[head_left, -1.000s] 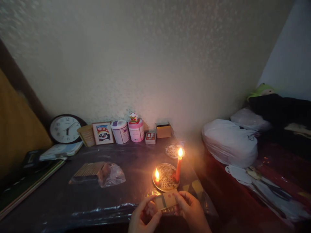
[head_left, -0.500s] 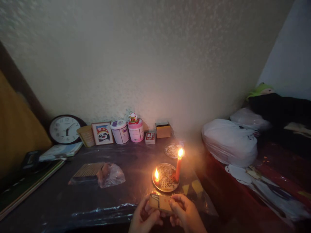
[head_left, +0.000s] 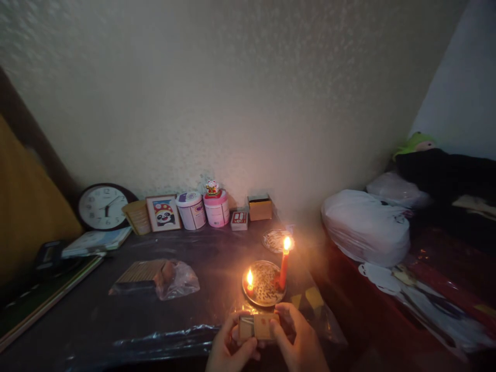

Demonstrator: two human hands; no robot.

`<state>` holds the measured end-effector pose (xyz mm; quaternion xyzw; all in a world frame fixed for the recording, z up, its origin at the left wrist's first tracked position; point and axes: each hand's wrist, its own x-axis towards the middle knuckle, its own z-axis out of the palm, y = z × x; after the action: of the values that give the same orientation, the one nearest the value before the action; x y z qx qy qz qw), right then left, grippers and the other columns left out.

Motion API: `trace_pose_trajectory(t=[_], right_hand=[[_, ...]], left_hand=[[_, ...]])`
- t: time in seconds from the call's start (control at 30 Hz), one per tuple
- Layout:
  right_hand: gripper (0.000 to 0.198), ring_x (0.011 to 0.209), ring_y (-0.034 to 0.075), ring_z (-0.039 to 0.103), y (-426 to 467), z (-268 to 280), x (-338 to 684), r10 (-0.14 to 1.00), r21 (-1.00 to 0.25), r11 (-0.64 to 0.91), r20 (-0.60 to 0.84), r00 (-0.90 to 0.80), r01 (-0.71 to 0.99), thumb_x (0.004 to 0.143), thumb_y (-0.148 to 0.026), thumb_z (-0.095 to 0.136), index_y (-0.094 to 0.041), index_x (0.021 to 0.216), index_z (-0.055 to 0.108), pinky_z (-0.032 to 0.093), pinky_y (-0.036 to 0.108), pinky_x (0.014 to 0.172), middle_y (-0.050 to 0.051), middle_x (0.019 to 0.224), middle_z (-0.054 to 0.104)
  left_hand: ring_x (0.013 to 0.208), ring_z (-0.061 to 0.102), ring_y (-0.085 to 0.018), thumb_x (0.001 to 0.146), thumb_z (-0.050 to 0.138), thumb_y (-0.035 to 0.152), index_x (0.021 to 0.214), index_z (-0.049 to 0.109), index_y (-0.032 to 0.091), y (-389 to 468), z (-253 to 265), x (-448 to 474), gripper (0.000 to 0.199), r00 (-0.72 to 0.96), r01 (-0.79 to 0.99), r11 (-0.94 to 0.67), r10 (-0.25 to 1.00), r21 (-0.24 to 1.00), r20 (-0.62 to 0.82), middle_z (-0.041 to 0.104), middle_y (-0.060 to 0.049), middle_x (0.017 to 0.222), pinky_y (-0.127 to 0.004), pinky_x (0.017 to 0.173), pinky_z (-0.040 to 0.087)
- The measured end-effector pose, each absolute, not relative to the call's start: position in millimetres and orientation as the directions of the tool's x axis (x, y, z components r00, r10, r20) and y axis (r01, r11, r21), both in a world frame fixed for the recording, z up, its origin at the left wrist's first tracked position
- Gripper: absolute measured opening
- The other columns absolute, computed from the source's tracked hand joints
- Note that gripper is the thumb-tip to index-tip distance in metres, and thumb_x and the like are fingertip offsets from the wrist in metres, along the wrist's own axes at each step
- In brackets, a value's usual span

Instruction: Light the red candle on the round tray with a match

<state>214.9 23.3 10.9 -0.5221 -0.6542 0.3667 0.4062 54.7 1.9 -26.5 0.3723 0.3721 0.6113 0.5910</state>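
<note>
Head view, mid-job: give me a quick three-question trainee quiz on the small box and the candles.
1. True or false: both hands hold the small tan cardboard box.
2. How many flames burn on the round patterned metal plate?
A. one
B. two
C. three
3. Which stands taller, the red candle at the plate's right or the stub at its left?

Key:
1. True; the left hand and right hand grip it from either end, near the plate.
2. B.
3. The red candle at the right.
</note>
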Motion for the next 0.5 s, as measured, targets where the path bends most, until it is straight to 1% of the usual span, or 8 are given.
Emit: trace_pose_trajectory(t=[0.07, 0.13, 0.2, 0.27, 0.37, 0.43, 0.5], right_hand=[[0.022, 0.096, 0.023, 0.063, 22, 12, 216, 0.948, -0.819, 0.317, 0.279, -0.15, 0.478, 0.085, -0.031, 0.049, -0.018, 0.1, 0.059, 0.051, 0.032, 0.085, 0.011, 0.103, 0.063], [0.015, 0.099, 0.022, 0.062, 19, 13, 215, 0.909, -0.734, 0.415, 0.359, -0.212, 0.537, 0.086, -0.025, 0.049, -0.02, 0.091, 0.062, 0.05, 0.031, 0.086, 0.011, 0.108, 0.059], [0.013, 0.099, 0.02, 0.061, 16, 14, 213, 0.889, -0.691, 0.458, 0.36, -0.283, 0.559, 0.085, -0.02, 0.051, -0.021, 0.08, 0.062, 0.05, 0.028, 0.087, 0.009, 0.109, 0.057], [0.014, 0.098, 0.018, 0.061, 14, 16, 211, 0.883, -0.687, 0.467, 0.326, -0.337, 0.557, 0.083, -0.015, 0.053, -0.02, 0.074, 0.062, 0.05, 0.025, 0.087, 0.008, 0.109, 0.055], [0.015, 0.1, 0.018, 0.061, 13, 15, 209, 0.879, -0.695, 0.468, 0.3, -0.371, 0.546, 0.083, -0.014, 0.055, -0.02, 0.073, 0.064, 0.049, 0.024, 0.088, 0.008, 0.112, 0.054], [0.016, 0.102, 0.018, 0.06, 14, 13, 210, 0.87, -0.689, 0.482, 0.308, -0.385, 0.54, 0.084, -0.016, 0.054, -0.02, 0.074, 0.066, 0.049, 0.025, 0.089, 0.009, 0.113, 0.054], [0.016, 0.103, 0.019, 0.059, 15, 10, 211, 0.855, -0.681, 0.509, 0.325, -0.405, 0.526, 0.085, -0.015, 0.054, -0.02, 0.079, 0.067, 0.049, 0.026, 0.089, 0.009, 0.114, 0.054]], left_hand=[[0.059, 0.062, -0.016, 0.067, 0.077, 0.031, 0.1, 0.059, 0.016, 3, -29, 56, 0.041, -0.008, -0.423, -0.026, 1.0, 0.906, 0.025, 0.072, -0.006, 0.069, -0.025, 0.055, 0.047], [0.057, 0.06, -0.015, 0.069, 0.075, 0.029, 0.1, 0.059, 0.017, 3, -32, 57, 0.037, 0.015, -0.392, -0.023, 0.999, 0.92, 0.031, 0.071, -0.005, 0.068, -0.026, 0.055, 0.046], [0.057, 0.059, -0.015, 0.069, 0.074, 0.026, 0.099, 0.06, 0.017, 4, -36, 59, 0.034, 0.041, -0.368, -0.015, 0.999, 0.93, 0.032, 0.071, -0.004, 0.067, -0.026, 0.056, 0.045], [0.057, 0.059, -0.016, 0.067, 0.074, 0.025, 0.099, 0.061, 0.017, 5, -41, 60, 0.035, 0.06, -0.362, -0.012, 0.998, 0.932, 0.036, 0.07, -0.003, 0.067, -0.026, 0.055, 0.044], [0.056, 0.059, -0.017, 0.064, 0.077, 0.028, 0.1, 0.06, 0.018, 5, -50, 64, 0.04, 0.061, -0.367, 0.001, 0.998, 0.93, 0.023, 0.068, -0.001, 0.062, -0.027, 0.054, 0.042], [0.054, 0.057, -0.016, 0.062, 0.079, 0.032, 0.098, 0.06, 0.019, 5, -55, 66, 0.042, 0.06, -0.377, 0.015, 0.998, 0.926, 0.008, 0.066, 0.0, 0.06, -0.027, 0.054, 0.041], [0.055, 0.057, -0.015, 0.061, 0.08, 0.035, 0.096, 0.061, 0.02, 5, -57, 67, 0.043, 0.071, -0.384, 0.026, 0.998, 0.923, 0.001, 0.066, 0.0, 0.062, -0.027, 0.054, 0.041]])
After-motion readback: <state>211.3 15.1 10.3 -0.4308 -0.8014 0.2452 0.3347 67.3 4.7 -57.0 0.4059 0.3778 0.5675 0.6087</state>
